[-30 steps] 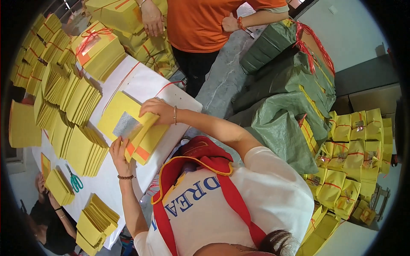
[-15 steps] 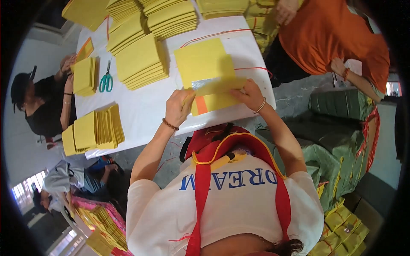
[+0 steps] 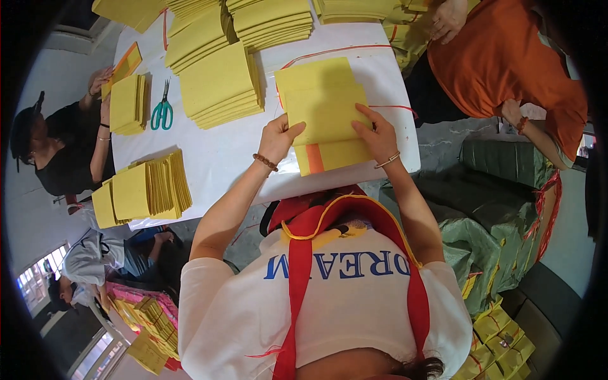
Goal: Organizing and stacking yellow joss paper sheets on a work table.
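Note:
In front of me a small pile of yellow paper sheets [image 3: 335, 117] lies on the white-covered table. A loose orange strip or patch [image 3: 314, 158] shows near its lower left corner. My left hand [image 3: 278, 139] pinches the left edge of the upper sheets, thumb on top. At the right edge, my right hand [image 3: 378, 136] grips the same sheets between thumb and fingers, its index finger stretched along the paper. The upper sheets sit slightly lower and to the right of the bottom one, whose far edge sticks out. What lies between the layers is hidden.
Stacks of yellow paper [image 3: 218, 85] and teal-handled scissors [image 3: 162, 114] are farther left on the table [image 3: 231, 149]. A fanned yellow stack [image 3: 149, 190] stands near the left corner. Red cord [image 3: 342, 49] lies behind the sheets. Co-workers stand left and right; green wrapped bundles [image 3: 494, 209] are at right.
The yellow sheet I held raised between both hands now lies flat. It covers the silver patch seen before. Both hands have shifted to the sides of the pile.

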`<state>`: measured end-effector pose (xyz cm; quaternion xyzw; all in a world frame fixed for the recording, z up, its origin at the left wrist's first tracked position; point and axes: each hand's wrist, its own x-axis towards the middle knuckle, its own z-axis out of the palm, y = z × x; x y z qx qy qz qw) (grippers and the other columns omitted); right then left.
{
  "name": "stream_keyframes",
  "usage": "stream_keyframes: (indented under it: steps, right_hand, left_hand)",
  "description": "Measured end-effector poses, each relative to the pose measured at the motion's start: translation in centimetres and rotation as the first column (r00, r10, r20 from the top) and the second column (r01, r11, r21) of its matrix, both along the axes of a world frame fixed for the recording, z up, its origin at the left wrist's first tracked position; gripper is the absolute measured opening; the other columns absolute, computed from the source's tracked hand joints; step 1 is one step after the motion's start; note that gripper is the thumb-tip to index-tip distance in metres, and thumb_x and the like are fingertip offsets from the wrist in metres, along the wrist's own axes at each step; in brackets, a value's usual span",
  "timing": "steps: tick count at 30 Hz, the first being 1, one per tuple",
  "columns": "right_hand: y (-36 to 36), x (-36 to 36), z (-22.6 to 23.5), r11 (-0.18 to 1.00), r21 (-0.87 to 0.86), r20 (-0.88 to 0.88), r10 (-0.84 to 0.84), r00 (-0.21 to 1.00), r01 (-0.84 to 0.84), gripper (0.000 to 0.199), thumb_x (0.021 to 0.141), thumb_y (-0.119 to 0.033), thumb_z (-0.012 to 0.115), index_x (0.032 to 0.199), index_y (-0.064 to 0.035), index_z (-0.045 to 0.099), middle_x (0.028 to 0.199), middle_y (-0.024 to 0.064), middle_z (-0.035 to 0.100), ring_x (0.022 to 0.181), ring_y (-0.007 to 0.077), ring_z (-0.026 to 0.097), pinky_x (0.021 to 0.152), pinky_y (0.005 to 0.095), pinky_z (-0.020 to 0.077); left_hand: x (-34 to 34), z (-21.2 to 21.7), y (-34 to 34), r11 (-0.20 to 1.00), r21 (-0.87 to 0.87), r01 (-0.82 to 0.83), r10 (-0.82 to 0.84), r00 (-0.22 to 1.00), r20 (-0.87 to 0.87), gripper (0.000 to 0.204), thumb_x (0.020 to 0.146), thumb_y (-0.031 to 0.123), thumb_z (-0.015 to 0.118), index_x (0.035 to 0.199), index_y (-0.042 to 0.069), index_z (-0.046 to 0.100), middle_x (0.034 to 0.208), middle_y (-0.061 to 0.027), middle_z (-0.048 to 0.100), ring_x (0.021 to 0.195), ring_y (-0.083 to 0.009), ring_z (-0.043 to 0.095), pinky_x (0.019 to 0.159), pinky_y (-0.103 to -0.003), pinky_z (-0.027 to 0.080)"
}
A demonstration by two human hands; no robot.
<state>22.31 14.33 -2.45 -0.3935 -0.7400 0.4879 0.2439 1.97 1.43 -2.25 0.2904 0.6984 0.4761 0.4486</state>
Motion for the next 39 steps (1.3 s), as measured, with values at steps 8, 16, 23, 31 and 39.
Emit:
stream_keyframes:
  steps: [8, 16, 23, 31, 39]
  right_hand:
    - [-0.4, -0.9, -0.9, 0.994, -0.032, -0.115, -0.108, 0.987, 0.105, 0.038, 0.078, -0.018, 0.064, 0.114, -0.0098, 0.058, 0.098, 0.0118, 0.063, 0.087, 0.0221, 0.061, 0.075, 0.0295, 0.0467]
    - [-0.2, -1.2, -0.7, 0.994, 0.023, -0.015, -0.103, 0.995, 0.104, 0.038, 0.077, -0.016, 0.063, 0.113, -0.0084, 0.059, 0.101, 0.0134, 0.062, 0.091, 0.025, 0.06, 0.078, 0.0305, 0.0462]
    - [0.0, -1.3, -0.8, 0.99, 0.086, 0.003, -0.114, 0.993, 0.114, 0.036, 0.076, -0.016, 0.063, 0.111, -0.0063, 0.059, 0.099, 0.015, 0.062, 0.091, 0.0274, 0.06, 0.078, 0.0306, 0.0466]
    - [-3.5, -1.0, 2.1, 0.675, 0.636, 0.546, -0.052, 0.836, -0.373, 0.052, 0.081, -0.032, 0.056, 0.127, -0.0115, 0.046, 0.142, 0.0081, 0.028, 0.129, 0.0253, 0.029, 0.098, 0.0554, 0.025]
    - [-0.9, 1.0, -0.4, 0.959, 0.193, 0.213, 0.164, 0.963, -0.206, 0.048, 0.092, -0.033, 0.041, 0.13, -0.0049, 0.041, 0.138, 0.0092, 0.036, 0.128, 0.023, 0.033, 0.1, 0.0497, 0.0271]
  left_hand:
    - [-0.3, -0.3, 0.6, 0.999, -0.005, -0.039, 0.039, 0.999, -0.031, 0.021, 0.081, 0.02, 0.063, 0.082, 0.0, 0.057, 0.057, 0.0035, 0.046, 0.051, -0.0049, 0.037, 0.047, -0.023, 0.031]
    - [0.6, 2.5, -0.1, 0.985, 0.123, -0.122, 0.151, 0.951, -0.271, 0.028, 0.078, 0.017, 0.066, 0.099, 0.004, 0.053, 0.07, -0.0036, 0.052, 0.06, -0.0134, 0.047, 0.053, -0.028, 0.036]
    - [2.6, 4.0, 1.3, 0.833, 0.068, 0.549, -0.125, 0.307, -0.944, 0.061, 0.073, 0.029, 0.067, 0.126, 0.008, 0.045, 0.133, -0.0129, 0.038, 0.123, -0.0298, 0.034, 0.097, -0.047, 0.03]
    - [2.8, 1.1, 1.1, 0.819, -0.106, 0.564, -0.214, 0.129, -0.968, 0.063, 0.079, 0.043, 0.056, 0.129, 0.008, 0.041, 0.134, -0.013, 0.038, 0.124, -0.0286, 0.033, 0.101, -0.044, 0.027]
    - [5.5, 0.4, 3.0, 0.88, -0.196, 0.432, -0.126, -0.184, -0.975, 0.047, 0.073, 0.019, 0.056, 0.115, -0.002, 0.05, 0.111, -0.0207, 0.054, 0.095, -0.032, 0.053, 0.076, -0.037, 0.045]
